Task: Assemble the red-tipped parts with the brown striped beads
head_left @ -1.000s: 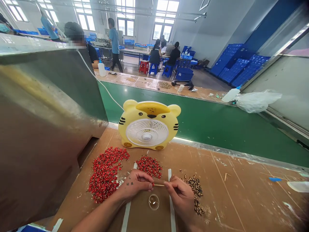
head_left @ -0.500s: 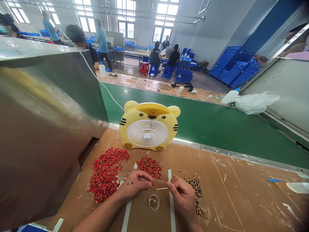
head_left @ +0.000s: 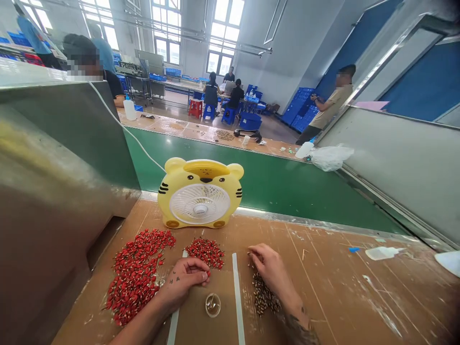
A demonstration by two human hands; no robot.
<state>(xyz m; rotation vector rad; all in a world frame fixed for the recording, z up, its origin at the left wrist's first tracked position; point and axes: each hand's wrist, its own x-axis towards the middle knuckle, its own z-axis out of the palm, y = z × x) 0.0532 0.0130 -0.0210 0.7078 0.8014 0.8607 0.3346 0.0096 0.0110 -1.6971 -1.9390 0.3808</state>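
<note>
My left hand rests on the brown worktop with its fingers curled together, right beside the small heap of red pieces; what it pinches is too small to make out. A larger spread of red pieces lies to its left. My right hand lies over the top end of a line of small dark beads, fingers bent down onto them. A small clear round dish sits between my wrists, between two white strips.
A yellow tiger-shaped desk fan stands behind the piles at the edge of a green conveyor belt. A steel housing fills the left. A white squeeze bottle lies at right. People work farther back.
My right hand has left the thin stick it held toward my left hand and moved right onto the dark beads. The stick is no longer seen. The camera has swung to the right.
</note>
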